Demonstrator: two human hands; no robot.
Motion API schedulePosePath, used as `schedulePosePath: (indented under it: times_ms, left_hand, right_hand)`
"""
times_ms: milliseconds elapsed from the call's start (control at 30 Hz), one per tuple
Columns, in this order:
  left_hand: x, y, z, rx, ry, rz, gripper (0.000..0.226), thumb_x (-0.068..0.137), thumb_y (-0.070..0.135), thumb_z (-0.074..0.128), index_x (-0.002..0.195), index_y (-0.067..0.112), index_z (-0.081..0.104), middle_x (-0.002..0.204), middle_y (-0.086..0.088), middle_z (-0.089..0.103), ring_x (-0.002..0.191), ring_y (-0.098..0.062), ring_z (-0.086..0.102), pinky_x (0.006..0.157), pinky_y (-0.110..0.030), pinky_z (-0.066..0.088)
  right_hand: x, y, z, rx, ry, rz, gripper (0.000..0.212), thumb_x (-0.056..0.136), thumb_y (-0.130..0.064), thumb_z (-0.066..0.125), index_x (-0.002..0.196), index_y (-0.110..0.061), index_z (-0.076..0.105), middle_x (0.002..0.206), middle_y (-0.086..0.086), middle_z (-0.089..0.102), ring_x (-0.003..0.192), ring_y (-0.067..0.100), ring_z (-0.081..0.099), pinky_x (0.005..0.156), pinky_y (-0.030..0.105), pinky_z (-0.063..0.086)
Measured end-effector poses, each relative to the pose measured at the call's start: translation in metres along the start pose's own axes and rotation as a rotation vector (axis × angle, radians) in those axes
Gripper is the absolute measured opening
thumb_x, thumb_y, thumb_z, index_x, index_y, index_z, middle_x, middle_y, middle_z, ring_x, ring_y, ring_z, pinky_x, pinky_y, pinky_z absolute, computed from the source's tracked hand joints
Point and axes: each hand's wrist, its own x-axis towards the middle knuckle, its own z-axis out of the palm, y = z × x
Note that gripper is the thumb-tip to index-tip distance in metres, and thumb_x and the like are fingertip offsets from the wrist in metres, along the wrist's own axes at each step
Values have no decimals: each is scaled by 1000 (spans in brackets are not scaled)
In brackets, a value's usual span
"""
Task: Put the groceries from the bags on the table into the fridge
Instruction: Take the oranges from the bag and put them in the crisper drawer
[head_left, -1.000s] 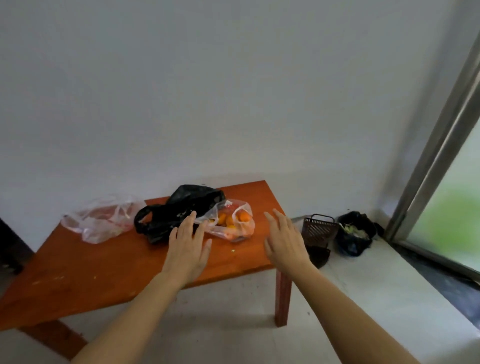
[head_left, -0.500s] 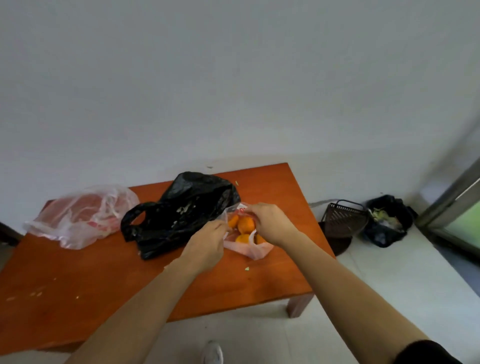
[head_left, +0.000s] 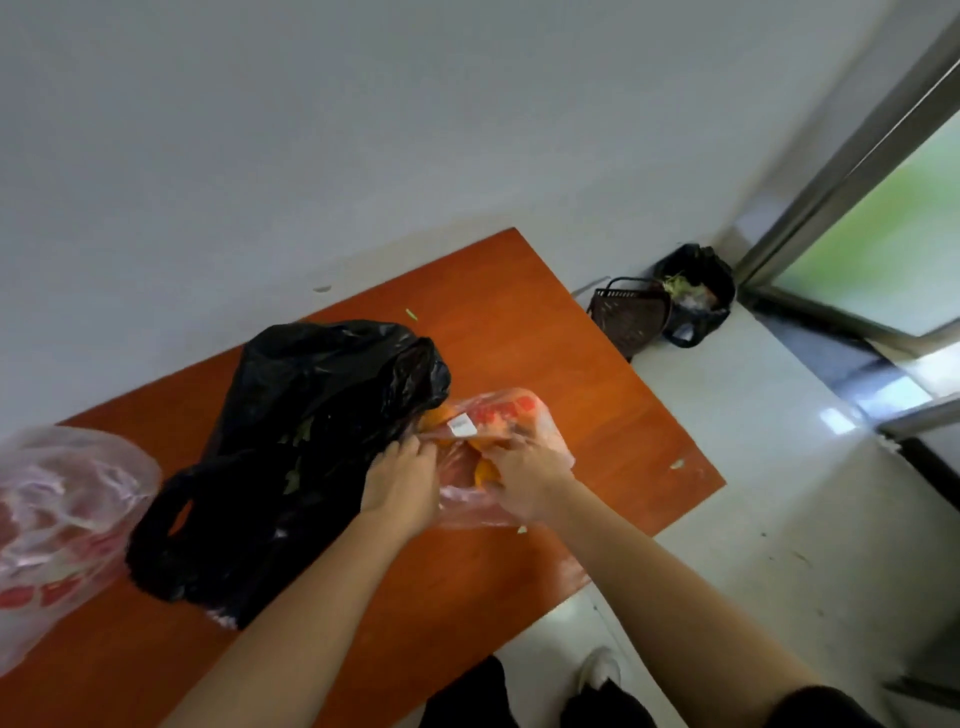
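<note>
Orange-brown table (head_left: 545, 322), pale wall (head_left: 363, 130), glossy floor (head_left: 753, 493), perhaps tiled, clear bag (head_left: 498, 410)

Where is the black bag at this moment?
Head view: the black bag lies mid-table on the orange table, between the clear bag at the left edge and the bag of oranges on its right.

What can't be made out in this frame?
Head view.
Inside the black bag: opaque plastic hides it.
The clear bag at left: cut by frame edge, contents blurred.
Fruit count in the bag of oranges: left hand, right hand, crumpled plastic cover it.
The fridge: not in view.
</note>
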Motion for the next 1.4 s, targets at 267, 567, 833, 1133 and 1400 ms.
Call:
schedulePosePath:
  times_ms: [267, 567, 833, 1133, 1400]
  left_hand:
    - [16, -5, 17, 77, -14, 8, 59, 83, 30, 70, 132, 17, 41, 132, -12, 30, 120, -30, 38, 96, -35, 47]
    - [24, 2, 18, 56, -24, -114, 60, 91, 28, 58, 144, 25, 31, 141, -21, 25, 121, -38, 40, 94, -38, 47]
    - [14, -9, 33, 93, -60, -107, 78, 89, 17, 65, 149, 33, 17, 150, -14, 33, 130, -36, 42, 92, -40, 51]
    - [-3, -3, 32, 48, 23, -67, 80, 75, 55, 75, 141, 33, 37, 134, 2, 52, 115, -24, 59, 85, -36, 51]
    - [-27, 31, 13, -68, 283, -38, 43, 69, 47, 80, 96, 16, 69, 109, -10, 55, 99, -35, 56, 71, -42, 54]
  right_hand:
    - [12, -3, 31, -123, 67, 76, 89, 86, -46, 65, 154, -30, 11, 147, 10, 45, 129, 34, 51, 85, 52, 57]
    - [9, -4, 35, -267, 55, -20, 76, 83, -49, 71, 146, -24, 38, 155, 18, 24, 139, 41, 35, 107, 51, 42]
    - [-3, -1, 48, -154, 161, -124, 70, 87, -52, 61, 141, -14, 40, 135, 12, 50, 124, 34, 49, 108, 44, 38]
    - [-15, 23, 41, 61, 229, -209, 83, 89, -62, 56, 151, -16, 28, 154, 11, 43, 139, 33, 43, 112, 48, 37]
    - [-46, 51, -2, 175, 295, -268, 79, 92, -56, 57, 152, -15, 27, 145, 14, 50, 126, 36, 52, 102, 47, 44]
